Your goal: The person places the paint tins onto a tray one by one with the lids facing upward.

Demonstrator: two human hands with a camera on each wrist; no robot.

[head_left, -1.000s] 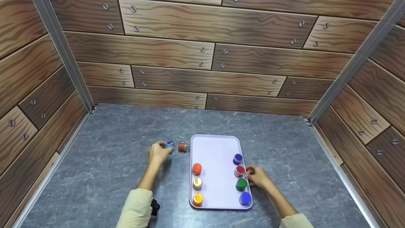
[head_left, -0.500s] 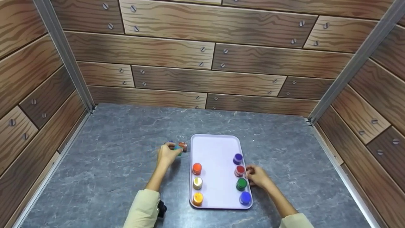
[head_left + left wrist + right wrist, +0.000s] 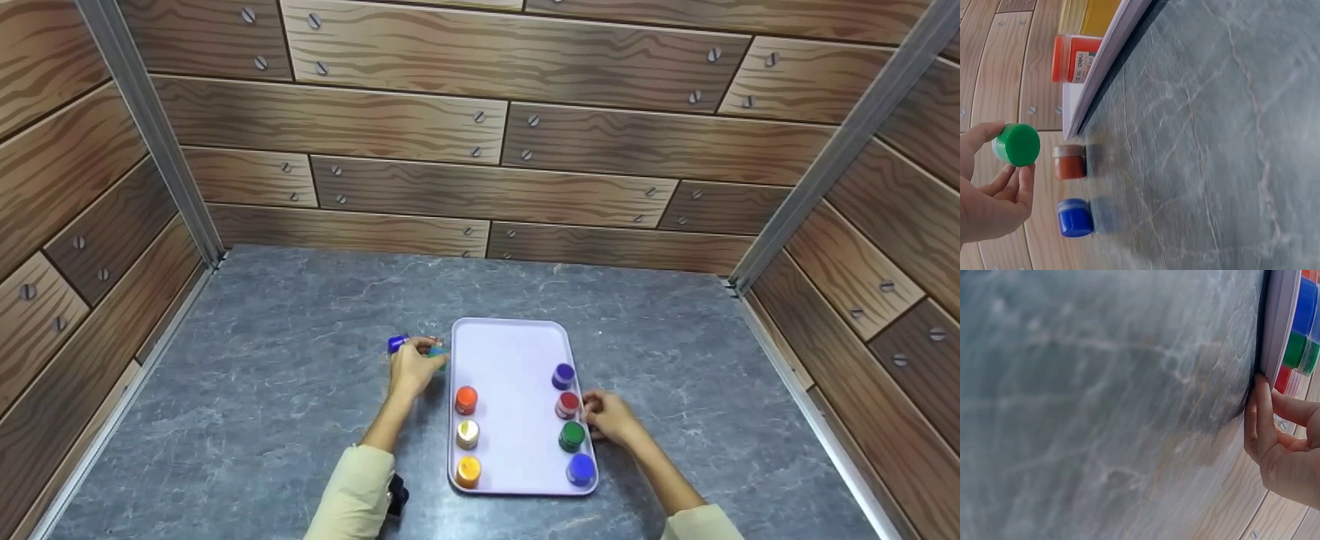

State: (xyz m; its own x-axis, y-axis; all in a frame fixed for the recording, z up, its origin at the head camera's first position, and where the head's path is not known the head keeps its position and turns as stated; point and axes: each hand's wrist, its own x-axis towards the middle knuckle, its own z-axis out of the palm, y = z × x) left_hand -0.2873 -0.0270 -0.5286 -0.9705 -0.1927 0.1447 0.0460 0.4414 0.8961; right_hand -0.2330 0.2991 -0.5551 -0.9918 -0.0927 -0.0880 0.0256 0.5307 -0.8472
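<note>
My left hand point(image 3: 411, 369) pinches a small paint jar with a green lid point(image 3: 1022, 145) between thumb and fingertips, left of the lilac tray point(image 3: 510, 352). Beyond that hand, a brown paint jar point(image 3: 1069, 163) and a blue paint jar point(image 3: 1076, 217) sit on the tabletop; the head view mostly hides the brown one behind the fingers. At the tray's right side, my right hand point(image 3: 611, 418) holds the rim, thumb over the edge and fingers against the outer wall, beside the red-lidded jar point(image 3: 568, 406).
Along the tray's left side stand orange-red point(image 3: 466, 400), pale yellow point(image 3: 468, 434) and orange-yellow point(image 3: 469, 472) jars. Purple point(image 3: 563, 376), green point(image 3: 572, 436) and blue point(image 3: 580, 469) jars line its right side with the red one. Wood-patterned walls point(image 3: 480, 127) enclose the grey table point(image 3: 300, 300).
My left hand has moved right toward the tray with the green-lidded jar, now overlapping the brown jar and uncovering the blue one. The right hand stays at the tray's edge.
</note>
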